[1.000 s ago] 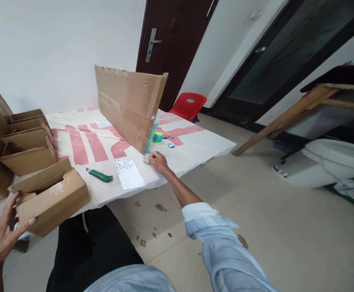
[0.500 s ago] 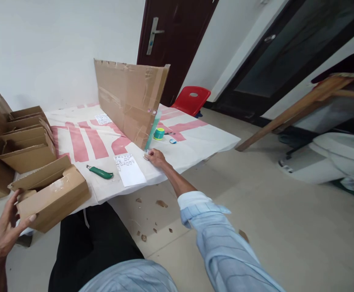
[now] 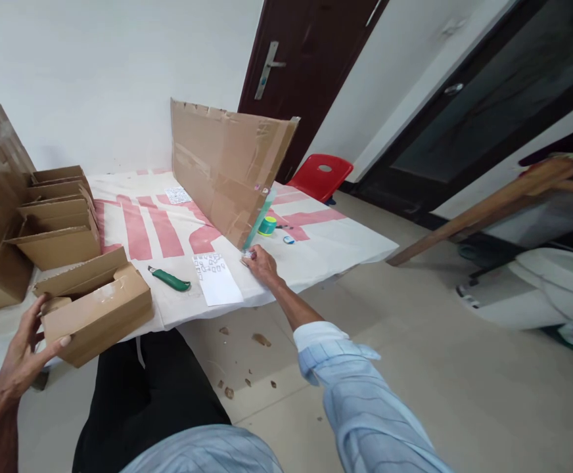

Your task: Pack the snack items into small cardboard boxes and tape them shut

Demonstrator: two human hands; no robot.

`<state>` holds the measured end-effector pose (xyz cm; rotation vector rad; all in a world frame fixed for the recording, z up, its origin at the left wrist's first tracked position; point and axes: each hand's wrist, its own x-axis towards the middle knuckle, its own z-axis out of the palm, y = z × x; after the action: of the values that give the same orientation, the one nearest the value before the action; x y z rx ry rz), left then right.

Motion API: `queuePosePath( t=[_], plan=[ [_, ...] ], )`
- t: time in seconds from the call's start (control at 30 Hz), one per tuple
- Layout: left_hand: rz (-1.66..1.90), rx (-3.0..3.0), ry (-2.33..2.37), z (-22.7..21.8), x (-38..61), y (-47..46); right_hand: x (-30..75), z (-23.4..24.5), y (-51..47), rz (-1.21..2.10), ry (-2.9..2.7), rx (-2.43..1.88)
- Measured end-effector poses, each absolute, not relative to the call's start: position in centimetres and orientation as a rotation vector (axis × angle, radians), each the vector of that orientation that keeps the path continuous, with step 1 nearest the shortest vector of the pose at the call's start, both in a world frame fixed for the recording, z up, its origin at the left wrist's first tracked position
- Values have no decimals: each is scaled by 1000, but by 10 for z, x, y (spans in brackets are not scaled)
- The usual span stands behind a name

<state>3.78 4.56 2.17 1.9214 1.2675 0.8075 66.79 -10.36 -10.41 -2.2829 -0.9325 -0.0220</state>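
At the table's near left, my left hand (image 3: 23, 351) grips the end of a small open-topped cardboard box (image 3: 102, 315), thumb on its near side and fingers at the far side. My right hand (image 3: 261, 264) is closed in a pinch at the bottom near corner of a standing cardboard panel (image 3: 227, 167). Something small and pale shows at its fingertips, too small to name. A strip of green tape (image 3: 258, 223) runs along the panel's edge above that hand. Between my hands lie a green utility knife (image 3: 169, 279) and a white sheet with small drawn shapes (image 3: 220, 286).
A larger cardboard structure with open compartments (image 3: 57, 230) stands at the left. Behind the panel's edge are a teal tape roll (image 3: 267, 226) and a small blue-white ring (image 3: 288, 240). A red chair (image 3: 320, 176) stands beyond the table; cardboard scraps (image 3: 261, 339) lie on the floor.
The view has turned slightly left, so things sit further right in it. Both hands keep their places, the left on the small box, the right at the panel's corner.
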Motion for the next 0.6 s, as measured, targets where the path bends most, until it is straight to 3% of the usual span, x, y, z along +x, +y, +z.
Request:
queuePosePath(
  t=[0.6],
  plan=[
    [793,1903,1264,27,42,41,658,-108,-110,-213,-1043,-2390]
  ],
)
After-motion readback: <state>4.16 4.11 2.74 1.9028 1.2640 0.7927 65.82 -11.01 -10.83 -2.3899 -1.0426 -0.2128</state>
